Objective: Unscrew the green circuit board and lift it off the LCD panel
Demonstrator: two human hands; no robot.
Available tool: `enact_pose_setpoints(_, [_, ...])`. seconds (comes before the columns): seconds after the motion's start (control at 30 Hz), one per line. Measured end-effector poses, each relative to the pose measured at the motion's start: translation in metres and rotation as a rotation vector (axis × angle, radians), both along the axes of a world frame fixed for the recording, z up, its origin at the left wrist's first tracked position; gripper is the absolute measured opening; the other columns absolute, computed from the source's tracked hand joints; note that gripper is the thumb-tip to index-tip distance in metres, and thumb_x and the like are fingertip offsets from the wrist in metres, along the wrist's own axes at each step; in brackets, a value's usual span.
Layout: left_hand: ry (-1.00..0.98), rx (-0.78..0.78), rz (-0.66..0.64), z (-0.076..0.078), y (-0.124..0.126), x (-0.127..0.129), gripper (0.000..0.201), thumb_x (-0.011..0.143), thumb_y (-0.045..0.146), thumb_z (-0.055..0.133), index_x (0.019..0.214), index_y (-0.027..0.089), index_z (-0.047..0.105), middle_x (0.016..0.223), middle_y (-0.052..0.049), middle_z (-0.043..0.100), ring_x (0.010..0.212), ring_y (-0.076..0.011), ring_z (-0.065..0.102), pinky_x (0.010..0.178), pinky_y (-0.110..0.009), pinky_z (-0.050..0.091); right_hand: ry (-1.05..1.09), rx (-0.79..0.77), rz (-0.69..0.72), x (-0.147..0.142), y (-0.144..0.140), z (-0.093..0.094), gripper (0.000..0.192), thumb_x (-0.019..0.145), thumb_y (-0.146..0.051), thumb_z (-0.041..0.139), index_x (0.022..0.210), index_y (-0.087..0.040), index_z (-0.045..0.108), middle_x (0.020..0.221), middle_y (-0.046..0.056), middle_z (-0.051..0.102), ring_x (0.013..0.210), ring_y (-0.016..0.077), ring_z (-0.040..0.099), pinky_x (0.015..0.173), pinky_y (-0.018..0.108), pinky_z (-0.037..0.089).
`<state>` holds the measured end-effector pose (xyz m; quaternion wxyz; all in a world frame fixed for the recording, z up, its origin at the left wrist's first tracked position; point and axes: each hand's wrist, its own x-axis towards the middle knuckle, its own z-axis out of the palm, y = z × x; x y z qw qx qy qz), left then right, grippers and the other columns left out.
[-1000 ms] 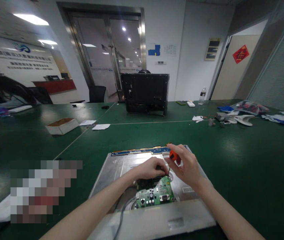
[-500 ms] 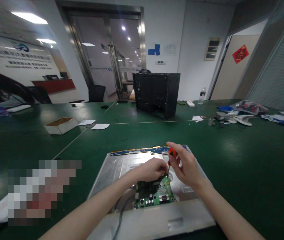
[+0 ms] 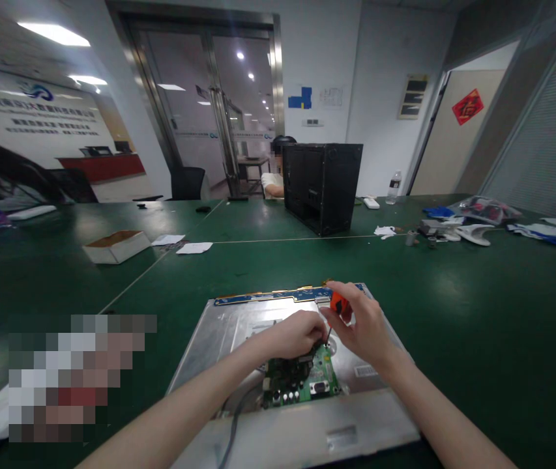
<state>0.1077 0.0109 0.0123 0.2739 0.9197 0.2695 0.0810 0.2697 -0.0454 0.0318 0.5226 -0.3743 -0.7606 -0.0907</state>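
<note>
A silver monitor back panel [image 3: 219, 332] lies flat on the green table in front of me. A green circuit board [image 3: 302, 381] sits on its near middle. My right hand [image 3: 363, 326] grips a small orange-handled screwdriver [image 3: 339, 304], its tip down at the board's far edge. My left hand [image 3: 293, 335] rests on the board beside the tip, fingers curled and pinching at something small that I cannot make out. A blue strip board [image 3: 278, 296] runs along the panel's far edge.
A black computer case [image 3: 324, 185] stands at the far middle, a person seated behind it. A shallow white box [image 3: 116, 246] and papers [image 3: 194, 247] lie at the left. Loose parts and bags [image 3: 473, 221] are at the far right. A grey cable [image 3: 231, 430] leaves the panel's near edge.
The black case at the far side has shifted to the right and turned, uncovering the seated person. My hands have stayed at the board, with the screwdriver handle shifting slightly.
</note>
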Motion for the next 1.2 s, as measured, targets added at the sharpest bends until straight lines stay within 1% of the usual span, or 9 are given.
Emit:
enact_pose_setpoints(0.1, [-0.007,0.007,0.001,0.0006,-0.0004,-0.0001,0.022,0.081,0.004,0.047,0.084,0.013,0.067,0.083,-0.005,0.07,0.073,-0.0163,0.06,0.066,-0.023,0.045,-0.01,0.013,0.02,-0.0002,-0.0014,0.0022,0.029,0.093,-0.027,0.055,0.12,-0.023,0.048,0.079,0.0,0.058,0.053,0.0101,0.048,0.051,0.023,0.041])
enact_pose_setpoints(0.3, [-0.029,-0.015,-0.004,0.0039,-0.0001,0.0001,0.024,0.077,0.003,0.048,0.081,0.012,0.069,0.08,-0.005,0.071,0.071,-0.0171,0.06,0.066,-0.024,0.044,-0.033,-0.054,0.093,-0.0005,-0.0071,0.0085,0.039,0.094,-0.017,0.042,0.132,-0.023,0.043,0.088,0.004,0.06,0.066,0.0142,0.055,0.059,0.027,0.046])
enact_pose_setpoints(0.5, [-0.03,-0.058,0.003,0.0035,0.0035,0.0,0.024,0.074,0.004,0.049,0.079,0.012,0.071,0.077,-0.004,0.071,0.071,-0.0171,0.06,0.066,-0.023,0.044,-0.02,-0.031,0.047,-0.0006,-0.0043,0.0036,0.034,0.091,-0.019,0.05,0.125,-0.024,0.049,0.089,0.003,0.061,0.055,0.0103,0.051,0.052,0.024,0.043])
enact_pose_setpoints(0.6, [-0.031,-0.072,0.0,0.0037,0.0046,-0.0001,0.025,0.074,0.003,0.049,0.078,0.013,0.071,0.078,-0.003,0.071,0.071,-0.0164,0.06,0.066,-0.023,0.044,-0.025,-0.005,0.019,-0.0004,-0.0027,0.0016,0.03,0.091,-0.021,0.055,0.121,-0.024,0.052,0.086,0.002,0.062,0.055,0.0099,0.051,0.051,0.023,0.042])
enact_pose_setpoints(0.7, [-0.031,-0.082,-0.001,0.004,0.0051,-0.0001,0.025,0.073,0.003,0.048,0.076,0.013,0.071,0.077,-0.002,0.071,0.07,-0.0154,0.059,0.065,-0.022,0.043,-0.038,0.011,0.016,0.0,-0.0034,0.0028,0.031,0.091,-0.023,0.055,0.122,-0.024,0.053,0.084,0.002,0.062,0.056,0.0104,0.053,0.051,0.023,0.043])
enact_pose_setpoints(0.83, [-0.023,-0.088,0.007,0.004,0.0048,0.0002,0.023,0.074,0.004,0.049,0.076,0.012,0.071,0.072,-0.002,0.068,0.068,-0.0153,0.057,0.063,-0.022,0.042,-0.046,-0.024,0.094,0.0002,-0.008,0.0078,0.04,0.092,-0.018,0.047,0.132,-0.023,0.048,0.099,0.007,0.065,0.071,0.0136,0.06,0.058,0.025,0.048])
enact_pose_setpoints(0.9, [-0.021,-0.09,0.007,0.0039,0.0044,0.0004,0.023,0.074,0.004,0.049,0.076,0.012,0.07,0.072,-0.002,0.067,0.068,-0.0155,0.057,0.063,-0.022,0.042,-0.042,-0.04,0.109,-0.0001,-0.0096,0.0089,0.043,0.091,-0.015,0.044,0.134,-0.022,0.046,0.103,0.008,0.065,0.074,0.0143,0.061,0.059,0.026,0.049])
enact_pose_setpoints(1.0, [-0.024,-0.092,0.006,0.0041,0.0041,0.0005,0.022,0.074,0.003,0.049,0.075,0.011,0.07,0.071,-0.002,0.067,0.067,-0.0153,0.057,0.063,-0.022,0.041,-0.027,-0.023,0.071,-0.001,-0.0086,0.0067,0.039,0.09,-0.015,0.047,0.129,-0.023,0.049,0.098,0.007,0.064,0.065,0.0123,0.058,0.055,0.024,0.046])
enact_pose_setpoints(1.2, [-0.029,-0.102,0.001,0.0046,0.0049,0.0002,0.023,0.073,0.002,0.049,0.074,0.013,0.07,0.075,-0.001,0.069,0.07,-0.0148,0.058,0.065,-0.021,0.043,-0.016,0.079,-0.005,-0.0018,-0.0026,0.0002,0.03,0.089,-0.022,0.057,0.118,-0.022,0.051,0.076,0.0,0.06,0.054,0.0107,0.052,0.05,0.023,0.041])
